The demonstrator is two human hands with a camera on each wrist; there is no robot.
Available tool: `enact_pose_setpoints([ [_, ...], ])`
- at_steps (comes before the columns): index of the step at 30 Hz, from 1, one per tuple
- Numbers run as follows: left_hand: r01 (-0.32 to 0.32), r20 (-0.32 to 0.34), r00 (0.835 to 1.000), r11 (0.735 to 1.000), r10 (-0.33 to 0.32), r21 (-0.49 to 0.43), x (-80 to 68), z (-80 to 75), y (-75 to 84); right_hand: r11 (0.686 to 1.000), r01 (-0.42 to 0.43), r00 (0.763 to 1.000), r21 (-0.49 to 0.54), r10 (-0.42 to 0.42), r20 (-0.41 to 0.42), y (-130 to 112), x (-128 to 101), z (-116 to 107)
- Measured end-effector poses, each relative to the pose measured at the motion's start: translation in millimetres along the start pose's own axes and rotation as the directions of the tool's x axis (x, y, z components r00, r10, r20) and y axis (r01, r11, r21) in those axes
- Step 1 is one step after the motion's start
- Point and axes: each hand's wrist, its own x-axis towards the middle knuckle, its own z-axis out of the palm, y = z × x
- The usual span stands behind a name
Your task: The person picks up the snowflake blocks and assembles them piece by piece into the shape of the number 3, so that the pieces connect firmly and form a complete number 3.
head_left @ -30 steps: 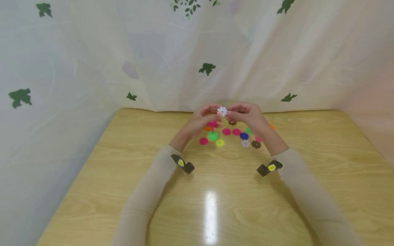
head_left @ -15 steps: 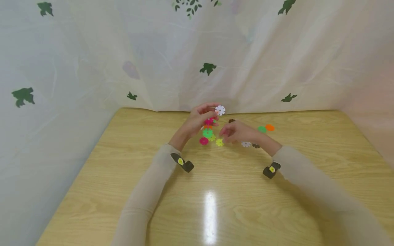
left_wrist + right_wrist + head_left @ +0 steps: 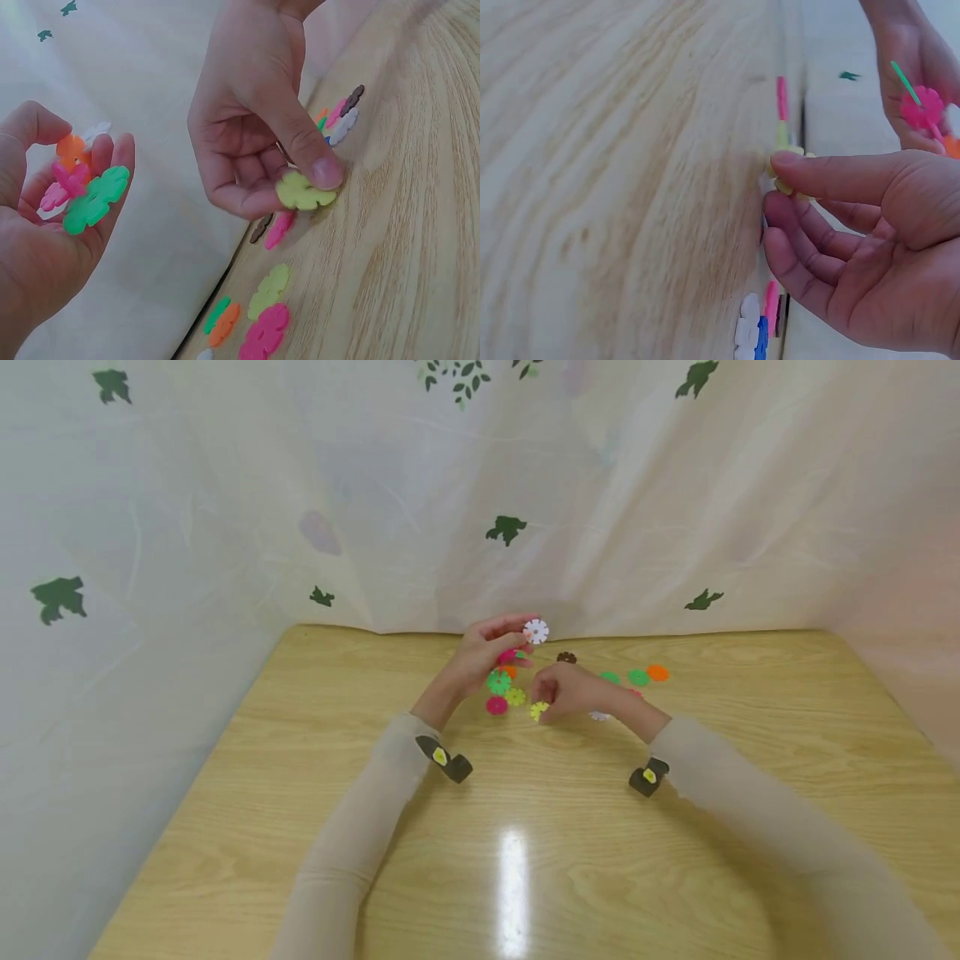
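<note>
My left hand (image 3: 480, 658) is raised over the far part of the table and grips a cluster of joined snowflake discs. In the left wrist view the cluster has an orange disc (image 3: 73, 152), pink discs (image 3: 66, 185), a green disc (image 3: 97, 200) and a white disc (image 3: 97, 132) at its back. My right hand (image 3: 573, 689), lower and to the right, pinches a yellow snowflake disc (image 3: 304, 193) between thumb and index finger, close over the tabletop. Its other fingers curl loosely in the right wrist view.
Several loose discs lie on the wooden table (image 3: 420, 860): pink (image 3: 497, 705), yellow (image 3: 515, 696), brown (image 3: 566, 657), green (image 3: 638, 677) and orange (image 3: 657, 672). My right hand hides some of them in the head view. A patterned curtain (image 3: 420, 552) hangs behind the table's far edge.
My right hand has left the white disc at the cluster, come down toward the table and taken hold of a yellow disc. My left hand still holds the cluster, nearly in place.
</note>
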Motion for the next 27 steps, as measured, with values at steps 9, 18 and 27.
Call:
enact_pose_setpoints([
  [9, -0.008, -0.034, 0.999, 1.0, 0.008, 0.011, -0.4, -1.9, 0.5, 0.992, -0.042, 0.991, 0.116, 0.056, -0.12, 6.4, -12.3, -17.2],
  [18, 0.011, -0.078, 0.997, 0.997, -0.005, 0.072, 1.8, -4.7, -0.5, 0.92, 0.189, 0.871, 0.343, 0.005, -0.492, -10.7, -24.7, -27.4],
  [27, 0.016, -0.048, 0.999, 0.997, -0.012, 0.072, 1.6, -3.1, -1.6, 0.889, 0.303, 0.777, 0.343, -0.022, -0.629, -15.2, -27.5, -25.4],
])
